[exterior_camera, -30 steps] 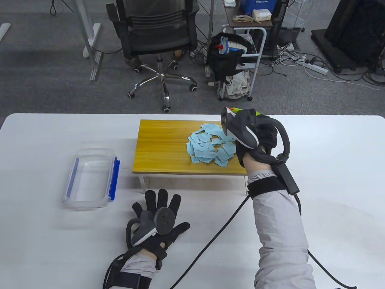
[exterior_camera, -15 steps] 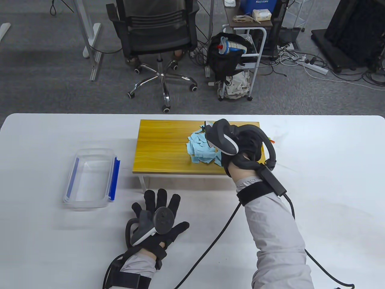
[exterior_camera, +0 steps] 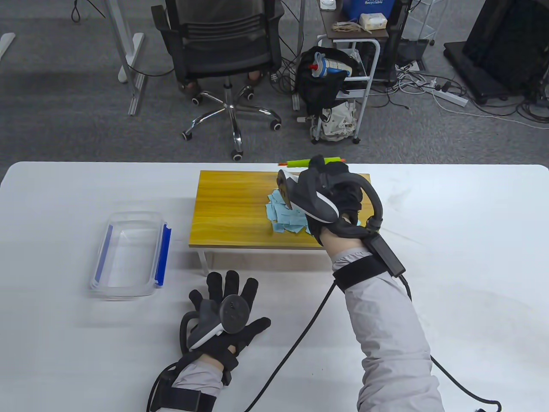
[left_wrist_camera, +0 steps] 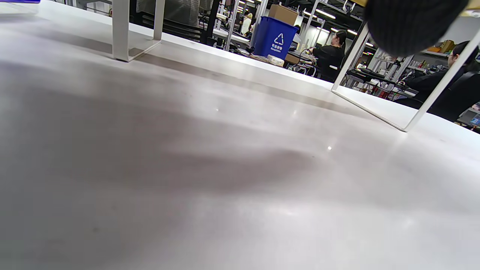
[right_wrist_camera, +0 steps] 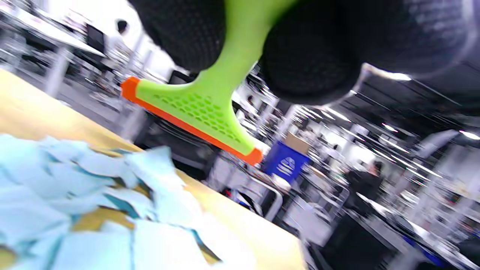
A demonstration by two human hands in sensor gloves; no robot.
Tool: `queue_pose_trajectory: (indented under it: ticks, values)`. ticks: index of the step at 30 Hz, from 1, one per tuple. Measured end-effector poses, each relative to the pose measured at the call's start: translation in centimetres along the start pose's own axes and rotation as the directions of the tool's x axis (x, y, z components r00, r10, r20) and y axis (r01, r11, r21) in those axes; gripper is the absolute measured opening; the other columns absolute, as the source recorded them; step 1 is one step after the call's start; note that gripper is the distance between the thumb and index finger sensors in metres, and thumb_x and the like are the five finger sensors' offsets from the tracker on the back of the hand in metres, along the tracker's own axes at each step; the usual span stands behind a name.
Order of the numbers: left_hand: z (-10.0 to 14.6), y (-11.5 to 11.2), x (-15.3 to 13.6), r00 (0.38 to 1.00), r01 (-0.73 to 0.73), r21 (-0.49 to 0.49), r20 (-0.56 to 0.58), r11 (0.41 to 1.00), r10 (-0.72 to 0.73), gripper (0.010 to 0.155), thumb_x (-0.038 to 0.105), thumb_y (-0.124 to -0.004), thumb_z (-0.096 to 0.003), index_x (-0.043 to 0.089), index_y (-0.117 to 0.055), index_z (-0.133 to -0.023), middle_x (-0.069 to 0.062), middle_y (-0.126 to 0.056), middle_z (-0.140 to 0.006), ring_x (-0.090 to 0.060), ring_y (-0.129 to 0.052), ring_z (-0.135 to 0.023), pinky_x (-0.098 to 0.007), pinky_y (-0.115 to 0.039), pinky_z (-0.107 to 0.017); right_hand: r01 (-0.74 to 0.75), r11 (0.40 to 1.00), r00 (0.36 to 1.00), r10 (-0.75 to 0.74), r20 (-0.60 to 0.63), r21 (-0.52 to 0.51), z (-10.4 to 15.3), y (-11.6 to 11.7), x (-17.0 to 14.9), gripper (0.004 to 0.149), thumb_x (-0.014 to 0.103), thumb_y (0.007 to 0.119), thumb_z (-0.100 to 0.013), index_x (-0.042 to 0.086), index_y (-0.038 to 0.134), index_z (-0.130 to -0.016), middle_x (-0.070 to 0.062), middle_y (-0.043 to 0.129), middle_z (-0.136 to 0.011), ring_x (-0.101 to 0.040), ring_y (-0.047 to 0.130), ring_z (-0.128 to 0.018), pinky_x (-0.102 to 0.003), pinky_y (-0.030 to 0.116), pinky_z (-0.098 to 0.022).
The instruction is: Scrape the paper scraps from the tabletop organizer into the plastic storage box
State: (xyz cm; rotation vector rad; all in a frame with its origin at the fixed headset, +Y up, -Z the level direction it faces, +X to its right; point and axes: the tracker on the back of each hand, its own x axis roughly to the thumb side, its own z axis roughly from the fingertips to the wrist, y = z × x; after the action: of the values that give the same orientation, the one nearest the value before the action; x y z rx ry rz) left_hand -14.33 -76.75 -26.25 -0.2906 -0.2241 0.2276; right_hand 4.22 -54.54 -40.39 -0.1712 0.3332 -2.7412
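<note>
From the table view I see my right hand (exterior_camera: 339, 199) over the far right part of the organizer (exterior_camera: 233, 210), fingers wrapped around the handle of a green scraper (exterior_camera: 306, 162) whose orange-edged blade sticks out beyond the far edge of the organizer. The scraps (exterior_camera: 285, 216), light blue, lie heaped on the wooden top just left of and under that hand. My left hand (exterior_camera: 227, 315) rests flat on the table (exterior_camera: 472, 257) in front of the organizer, fingers spread apart and holding nothing. The box (exterior_camera: 128, 255), clear with blue clips, stands open on the table well to the left of the organizer. In the left wrist view I get mostly bare table, 2 white organizer legs (left_wrist_camera: 122, 32), and 1 dark fingertip (left_wrist_camera: 410, 22) at the top edge. In the right wrist view, which is blurred, my gloved fingers (right_wrist_camera: 311, 63) clamp the scraper's green handle (right_wrist_camera: 210, 108) with its blade held off the wood above the scraps (right_wrist_camera: 75, 210).
</note>
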Motion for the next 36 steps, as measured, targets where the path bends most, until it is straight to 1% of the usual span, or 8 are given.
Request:
queue_pose_trajectory:
  ticks: [3, 5, 8, 18, 23, 31, 33, 36]
  values:
    - [0.0, 0.0, 0.0, 1.000, -0.003, -0.005, -0.002, 1.000, 0.003, 0.088, 0.074, -0.068, -0.0504, 0.040, -0.015, -0.112, -0.009, -0.001, -0.121, -0.048, 0.012, -0.102, -0.082, -0.006, -0.061, 0.075, 0.997, 0.991, -0.076, 0.109, 0.020, -0.3, 1.0, 1.2, 0.061, 0.027, 0.084, -0.046, 0.021, 0.058, -0.101, -0.024, 0.077, -0.093, -0.038, 0.097, -0.048, -0.053, 0.084, -0.036]
    - [0.0, 0.0, 0.0, 1.000, -0.006, -0.011, -0.003, 1.000, 0.006, 0.088, 0.074, -0.068, -0.0504, 0.040, -0.015, -0.112, -0.009, -0.001, -0.121, -0.048, 0.012, -0.102, -0.082, -0.006, -0.061, 0.077, 0.995, 0.989, -0.084, 0.121, 0.061, -0.4, 1.6, 1.6, 0.061, 0.027, 0.084, -0.046, 0.022, 0.057, -0.101, -0.024, 0.077, -0.094, -0.039, 0.096, -0.050, -0.054, 0.083, -0.037]
    - [0.0, 0.0, 0.0, 1.000, -0.008, -0.018, -0.004, 1.000, 0.008, 0.088, 0.074, -0.068, -0.0505, 0.040, -0.015, -0.112, -0.009, -0.001, -0.120, -0.048, 0.012, -0.102, -0.082, -0.006, -0.061, 0.042, 0.993, 0.993, -0.054, 0.105, 0.112, -0.5, 2.2, 1.5, 0.062, 0.029, 0.083, -0.046, 0.024, 0.055, -0.102, -0.021, 0.077, -0.094, -0.038, 0.096, -0.052, -0.054, 0.083, -0.039]
    - [-0.1, -0.1, 0.0, 1.000, -0.005, -0.026, -0.007, 1.000, 0.005, 0.088, 0.074, -0.068, -0.0505, 0.040, -0.015, -0.112, -0.009, -0.001, -0.120, -0.048, 0.011, -0.102, -0.082, -0.007, -0.062, 0.154, 0.965, 0.987, -0.161, 0.018, 0.214, -0.2, 2.6, -0.5, 0.065, 0.027, 0.087, -0.045, 0.022, 0.056, -0.102, -0.024, 0.082, -0.087, -0.038, 0.097, -0.050, -0.055, 0.083, -0.038]
    - [-0.1, -0.1, 0.0, 1.000, -0.007, -0.030, -0.010, 1.000, 0.007, 0.088, 0.074, -0.068, -0.0505, 0.039, -0.015, -0.112, -0.010, -0.001, -0.120, -0.048, 0.011, -0.102, -0.082, -0.006, -0.061, 0.235, 0.959, 0.971, -0.238, -0.002, 0.159, -0.2, 2.2, -1.4, 0.066, 0.026, 0.085, -0.045, 0.018, 0.055, -0.103, -0.024, 0.079, -0.087, -0.038, 0.094, -0.054, -0.056, 0.081, -0.041]
    - [-0.1, -0.1, 0.0, 1.000, -0.007, -0.036, -0.009, 0.999, 0.007, 0.088, 0.074, -0.068, -0.0505, 0.039, -0.015, -0.112, -0.010, -0.001, -0.120, -0.048, 0.011, -0.102, -0.082, -0.006, -0.061, 0.395, 0.898, 0.892, -0.425, 0.151, 0.196, -0.6, 0.2, -1.2, 0.065, 0.022, 0.093, -0.039, 0.017, 0.066, -0.098, -0.018, 0.083, -0.084, -0.037, 0.092, -0.057, -0.063, 0.075, -0.050]
    - [-0.1, -0.1, 0.0, 1.000, -0.007, -0.039, -0.010, 0.999, 0.006, 0.088, 0.074, -0.068, -0.0506, 0.039, -0.015, -0.112, -0.009, -0.001, -0.120, -0.048, 0.011, -0.102, -0.082, -0.006, -0.061, 0.390, 0.895, 0.883, -0.430, 0.188, 0.216, -0.8, 0.1, -0.6, 0.062, 0.020, 0.094, -0.038, 0.018, 0.069, -0.095, -0.015, 0.085, -0.081, -0.037, 0.092, -0.057, -0.065, 0.073, -0.051]
    - [-0.1, -0.2, 0.1, 1.000, -0.005, -0.042, -0.011, 0.999, 0.005, 0.088, 0.074, -0.068, -0.0506, 0.039, -0.015, -0.112, -0.010, -0.001, -0.120, -0.048, 0.011, -0.102, -0.082, -0.007, -0.061, 0.263, 0.932, 0.913, -0.324, 0.246, 0.250, -0.9, 0.3, 0.9, 0.056, 0.016, 0.095, -0.038, 0.024, 0.074, -0.089, -0.009, 0.086, -0.080, -0.038, 0.085, -0.064, -0.070, 0.064, -0.057]
